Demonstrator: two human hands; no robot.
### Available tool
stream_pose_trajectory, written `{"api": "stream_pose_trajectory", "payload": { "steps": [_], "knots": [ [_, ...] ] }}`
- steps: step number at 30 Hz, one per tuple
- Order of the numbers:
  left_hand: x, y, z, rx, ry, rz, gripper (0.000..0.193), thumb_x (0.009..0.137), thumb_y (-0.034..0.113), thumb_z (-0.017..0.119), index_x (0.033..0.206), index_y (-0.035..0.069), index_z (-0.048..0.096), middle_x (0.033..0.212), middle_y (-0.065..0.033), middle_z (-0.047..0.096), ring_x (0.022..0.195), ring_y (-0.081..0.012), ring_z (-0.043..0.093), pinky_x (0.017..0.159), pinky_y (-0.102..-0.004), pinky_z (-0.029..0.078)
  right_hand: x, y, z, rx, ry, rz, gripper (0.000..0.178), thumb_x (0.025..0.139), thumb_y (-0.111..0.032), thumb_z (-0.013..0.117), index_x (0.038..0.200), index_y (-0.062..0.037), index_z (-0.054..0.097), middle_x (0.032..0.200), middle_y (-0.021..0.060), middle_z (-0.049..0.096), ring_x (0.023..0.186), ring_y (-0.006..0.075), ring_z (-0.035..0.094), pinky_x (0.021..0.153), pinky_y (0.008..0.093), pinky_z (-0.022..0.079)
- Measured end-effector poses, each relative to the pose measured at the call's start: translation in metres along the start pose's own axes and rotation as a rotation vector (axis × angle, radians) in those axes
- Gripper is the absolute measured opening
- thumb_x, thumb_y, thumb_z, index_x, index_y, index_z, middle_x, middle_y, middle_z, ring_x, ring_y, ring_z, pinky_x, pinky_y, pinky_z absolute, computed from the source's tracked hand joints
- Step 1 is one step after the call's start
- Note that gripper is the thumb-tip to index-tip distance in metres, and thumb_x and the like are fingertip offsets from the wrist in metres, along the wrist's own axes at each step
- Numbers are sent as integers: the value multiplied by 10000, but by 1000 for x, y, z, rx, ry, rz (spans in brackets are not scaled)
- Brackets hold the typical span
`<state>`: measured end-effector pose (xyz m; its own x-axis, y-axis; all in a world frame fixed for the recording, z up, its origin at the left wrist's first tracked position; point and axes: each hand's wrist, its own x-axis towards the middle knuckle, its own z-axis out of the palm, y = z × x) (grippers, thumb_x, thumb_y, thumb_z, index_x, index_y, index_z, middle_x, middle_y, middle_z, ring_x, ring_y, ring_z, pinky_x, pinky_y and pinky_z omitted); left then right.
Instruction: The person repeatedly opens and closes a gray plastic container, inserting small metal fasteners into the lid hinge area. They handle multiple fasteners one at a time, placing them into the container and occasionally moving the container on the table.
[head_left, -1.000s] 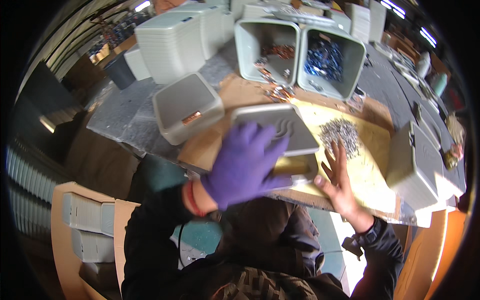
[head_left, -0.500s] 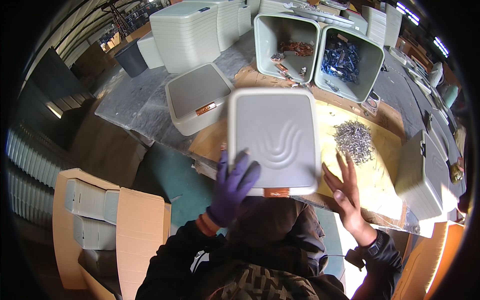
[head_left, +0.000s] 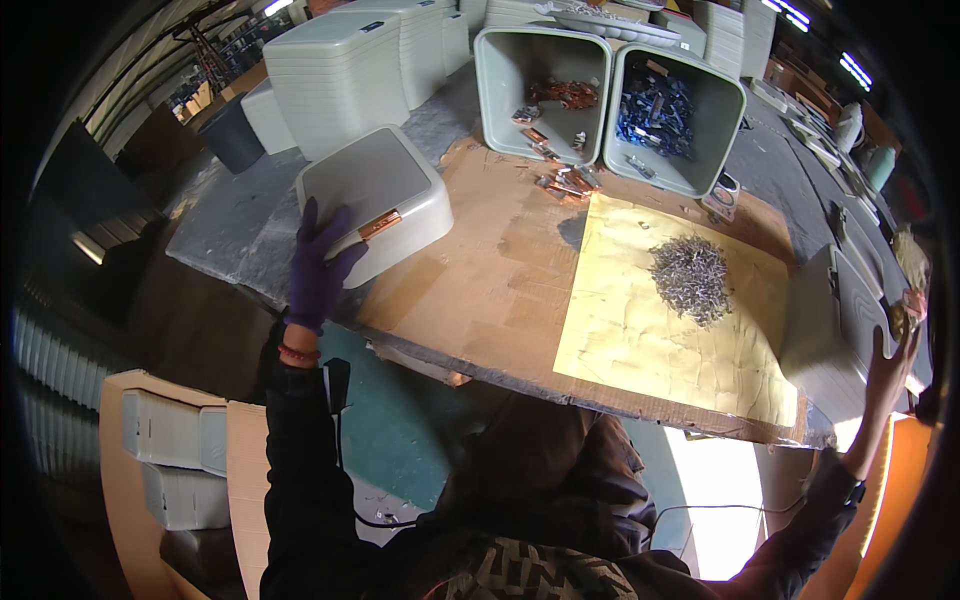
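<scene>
My left hand (head_left: 322, 262), in a purple glove, rests with fingers spread on the near left edge of a grey panel with a pale rim (head_left: 375, 180). That panel tops a small stack at the table's left, with a copper-coloured label on its front edge. At the far right my bare right hand (head_left: 888, 375) reaches to the edge of another stack of grey panels (head_left: 822, 325), thumb and fingers apart. Between the hands, a heap of small shiny metal pieces (head_left: 690, 280) lies on a yellow sheet (head_left: 605, 320).
Two pale green bins (head_left: 487, 100) lie tipped toward me, holding copper-coloured and blue pieces. Loose copper-coloured labels (head_left: 570, 183) lie on cardboard (head_left: 480, 270) before them. Tall panel stacks (head_left: 335, 85) stand at back left. An open carton (head_left: 115, 480) is at lower left.
The panel that was between my hands is now on the left stack. My left hand has moved left with it; my right hand has gone right to the other stack.
</scene>
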<state>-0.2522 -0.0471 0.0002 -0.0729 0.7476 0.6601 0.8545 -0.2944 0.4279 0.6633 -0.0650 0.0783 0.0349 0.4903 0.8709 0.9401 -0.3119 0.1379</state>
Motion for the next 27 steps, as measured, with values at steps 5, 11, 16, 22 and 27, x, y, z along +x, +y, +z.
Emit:
{"api": "stream_pose_trajectory", "payload": {
  "steps": [5, 11, 16, 22, 27],
  "knots": [
    [4, 25, -1, 179, 102, -55, 678, 875, 188, 789, 1501, 153, 529, 1612, -250, 324, 1494, -426, 326, 1151, -473, 403, -43, 213, 79, 962, -701, 842, 542, 1018, -278, 622, 1458, 13, 498, 1447, 188, 563, 1357, 277, 521, 1135, 405, 420],
    [2, 90, 7, 127, 244, 132, 558, 948, 197, 645, 1492, 135, 540, 1620, -237, 316, 1529, -431, 231, 1203, -513, 285, -51, 240, 81, 1423, -615, 862, 398, 985, -106, 644, 1362, 9, 587, 987, 37, 688, 793, 109, 608, 790, 220, 522],
    [6, 126, 22, 89, 211, 282, 508, 944, 159, 569, 1441, 56, 572, 1597, -243, 364, 1494, -436, 316, 1199, -508, 284, -41, 210, 62, 1321, -801, 791, 277, 971, -123, 690, 1224, -14, 660, 922, -11, 682, 782, 93, 613, 761, 218, 515],
    [-1, 150, 51, -99, 132, 346, 482, 908, 109, 575, 1379, 16, 609, 1564, -232, 419, 1442, -420, 403, 1182, -482, 338, -24, 152, 50, 454, -375, 497, 533, 883, -266, 769, 1340, -27, 638, 1115, 146, 737, 936, 209, 711, 865, 322, 550],
    [3, 180, 49, -119, -31, 323, 534, 905, 89, 629, 1427, 2, 556, 1543, -227, 446, 1446, -376, 412, 1190, -462, 336, 38, 12, -37, 323, -92, 110, 440, 943, -205, 716, 1355, -71, 635, 888, 136, 760, 779, 163, 720, 779, 347, 583]
  ]
}}
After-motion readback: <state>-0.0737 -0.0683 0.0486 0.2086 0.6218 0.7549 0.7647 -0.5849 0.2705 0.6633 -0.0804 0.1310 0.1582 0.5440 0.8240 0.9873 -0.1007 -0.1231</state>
